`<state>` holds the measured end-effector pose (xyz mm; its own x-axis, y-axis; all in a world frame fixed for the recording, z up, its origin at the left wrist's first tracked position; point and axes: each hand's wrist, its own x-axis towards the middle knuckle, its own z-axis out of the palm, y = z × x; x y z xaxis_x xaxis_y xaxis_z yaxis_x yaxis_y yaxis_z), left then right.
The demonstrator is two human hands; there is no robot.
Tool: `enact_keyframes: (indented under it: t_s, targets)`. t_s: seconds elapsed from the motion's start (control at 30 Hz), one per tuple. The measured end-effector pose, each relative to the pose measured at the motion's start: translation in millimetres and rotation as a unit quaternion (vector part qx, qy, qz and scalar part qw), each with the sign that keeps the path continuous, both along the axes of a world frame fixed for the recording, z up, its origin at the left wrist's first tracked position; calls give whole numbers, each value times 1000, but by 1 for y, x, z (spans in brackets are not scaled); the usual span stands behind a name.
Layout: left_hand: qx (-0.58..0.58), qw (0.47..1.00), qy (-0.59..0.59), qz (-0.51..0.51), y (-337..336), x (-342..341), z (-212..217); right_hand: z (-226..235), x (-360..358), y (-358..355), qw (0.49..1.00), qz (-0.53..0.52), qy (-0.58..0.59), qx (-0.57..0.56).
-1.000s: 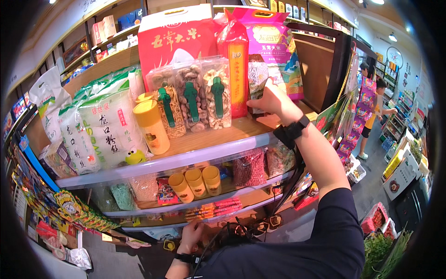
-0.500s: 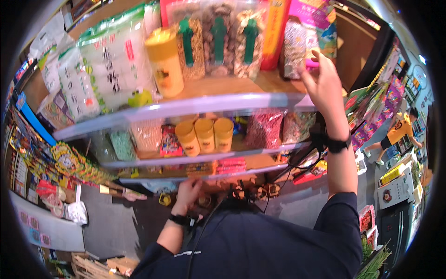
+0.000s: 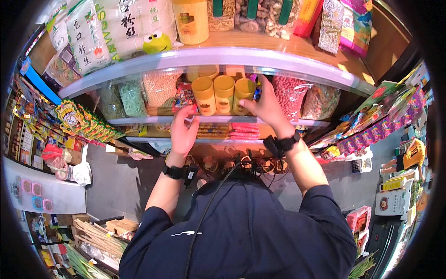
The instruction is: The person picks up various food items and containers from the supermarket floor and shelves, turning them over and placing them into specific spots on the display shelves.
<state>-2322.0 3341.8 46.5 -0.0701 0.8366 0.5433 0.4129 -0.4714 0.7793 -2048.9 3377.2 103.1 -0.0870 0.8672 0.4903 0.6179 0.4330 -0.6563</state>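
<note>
Yellow cylindrical canisters with darker lids stand in a front row on the second shelf: a left canister [image 3: 203,96], a middle canister [image 3: 224,95] and a right canister [image 3: 243,95]. More yellow shows behind them. My right hand [image 3: 269,106] is beside the right canister, thumb and forefinger spread apart; its thumb overlaps the canister's side, and I cannot tell whether it presses on it. In front of the shelf edge, my left hand [image 3: 184,132] is raised with loosely bent, parted fingers and nothing in them. It is nearest the left canister and a red packet [image 3: 184,96].
On the upper shelf [image 3: 218,56] stand white noodle bags [image 3: 127,28], a larger yellow canister [image 3: 191,21] and bags of dried goods. Bags of pink beans [image 3: 289,95] and pale beans [image 3: 160,88] flank the canisters. Hanging snack packets line both sides. A person in orange [image 3: 413,153] is far right.
My right hand has come down from the upper shelf's bags to the canisters below. My left hand has risen toward the same shelf. The shelves sit higher in the view.
</note>
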Motion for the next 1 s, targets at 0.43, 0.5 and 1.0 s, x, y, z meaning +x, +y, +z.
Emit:
enact_keyframes:
  t_s: [0.43, 0.5, 1.0]
  targets:
    - [-221, 973, -30, -55, -70, -16, -33, -38, -7, -4, 978, -30, 202, -44]
    - [-214, 974, -49, -60, -73, -14, -29, -5, -12, -37, 975, -9, 215, -48]
    - [-172, 901, -394, -61, -79, -63, -23, -1, -86, -50, 994, 106, -5, -6]
